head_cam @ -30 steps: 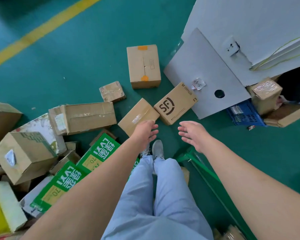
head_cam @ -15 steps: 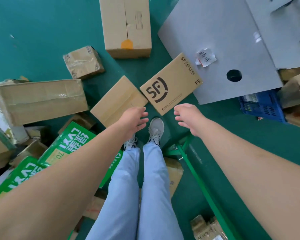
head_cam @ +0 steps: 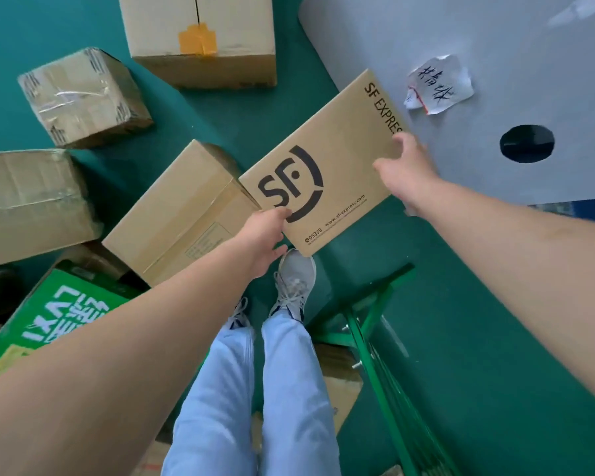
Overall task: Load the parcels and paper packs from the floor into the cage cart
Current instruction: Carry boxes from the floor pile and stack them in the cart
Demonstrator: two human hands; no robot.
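Green floor [head_cam: 495,338] fills the view, with a grey board [head_cam: 495,46] cut off by the top and right edges and a round hole in it. Around it lie plain cardboard parcels, several cropped: a tall box [head_cam: 203,39] at the top edge, a taped box [head_cam: 83,94] to its left, a long carton [head_cam: 179,214] touching the SF Express parcel [head_cam: 327,166]. That flat parcel sits in the middle, held at both ends, its long axis running from lower left to upper right, printed face up. The left hand [head_cam: 265,238] grips its near corner, thumb on top and fingers hidden beneath; the right hand [head_cam: 406,170] clasps the far edge, covering the last letters. A green cart frame [head_cam: 368,324] stands beside grey shoes [head_cam: 294,283].
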